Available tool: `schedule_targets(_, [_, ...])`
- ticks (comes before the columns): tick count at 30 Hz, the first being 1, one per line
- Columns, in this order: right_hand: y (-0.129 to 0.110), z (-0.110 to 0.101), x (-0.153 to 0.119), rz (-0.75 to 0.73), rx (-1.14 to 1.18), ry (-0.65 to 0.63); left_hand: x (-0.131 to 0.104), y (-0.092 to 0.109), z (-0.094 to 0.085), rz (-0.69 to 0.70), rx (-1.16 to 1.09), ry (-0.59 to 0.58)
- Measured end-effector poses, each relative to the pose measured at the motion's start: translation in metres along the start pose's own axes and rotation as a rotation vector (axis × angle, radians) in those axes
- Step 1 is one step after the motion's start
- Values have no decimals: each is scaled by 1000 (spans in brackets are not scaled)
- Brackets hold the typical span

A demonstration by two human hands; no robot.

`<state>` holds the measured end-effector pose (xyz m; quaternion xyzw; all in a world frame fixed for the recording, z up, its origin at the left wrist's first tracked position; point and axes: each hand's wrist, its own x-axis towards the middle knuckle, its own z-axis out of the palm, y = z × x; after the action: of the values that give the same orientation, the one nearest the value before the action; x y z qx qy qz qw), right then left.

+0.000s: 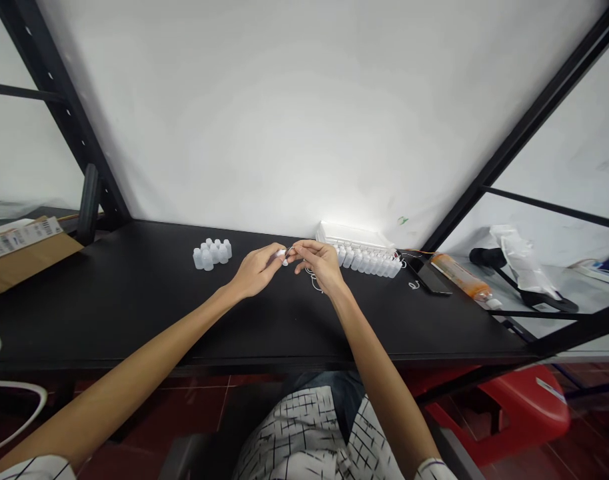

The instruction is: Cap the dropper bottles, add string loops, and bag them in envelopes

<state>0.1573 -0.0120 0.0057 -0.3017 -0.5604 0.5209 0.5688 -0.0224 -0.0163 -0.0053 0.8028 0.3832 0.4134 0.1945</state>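
Left hand (pixel 256 272): grip pinched closed on a small white item (pixel 281 253), probably a bottle, over the table (pixel 134 307), right of the bottle cluster (pixel 213 255). Right hand (pixel 320 263): fingertips bunched beside it, can't tell holding what. Likely light, squeezable, slick; hold mid-body.

The premises appear to be a small workroom or light assembly station; the exact trade cannot be determined. Evidence noted: a black desk (pixel 149 287) between dark metal uprights (pixel 67 113), against a plain white wall (pixel 284 120), bearing small white bottles (pixel 207 259) in grouped rows. Also observed: a labelled brown carton (pixel 39 263), a red plastic stool (pixel 529 407) and red floor tiles (pixel 157 417).
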Motion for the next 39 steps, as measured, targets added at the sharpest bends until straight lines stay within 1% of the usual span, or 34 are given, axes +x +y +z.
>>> schedule_targets(10, [1, 2, -1, 7, 1, 4, 1, 5, 1, -14, -53, -31])
schedule_targets(24, [4, 1, 0, 6, -36, -10, 0, 5, 1, -3, -57, -24])
schedule_targets(31, [7, 0, 1, -65, -176, -12, 0, 3, 2, -18, -33, -32])
schedule_targets(34, [11, 0, 2, -103, -245, -7, 0, 3, 2, -10, 3, -15])
schedule_targets(39, [15, 0, 4, -121, -294, -8, 0, 2, 4, -17, 42, -5])
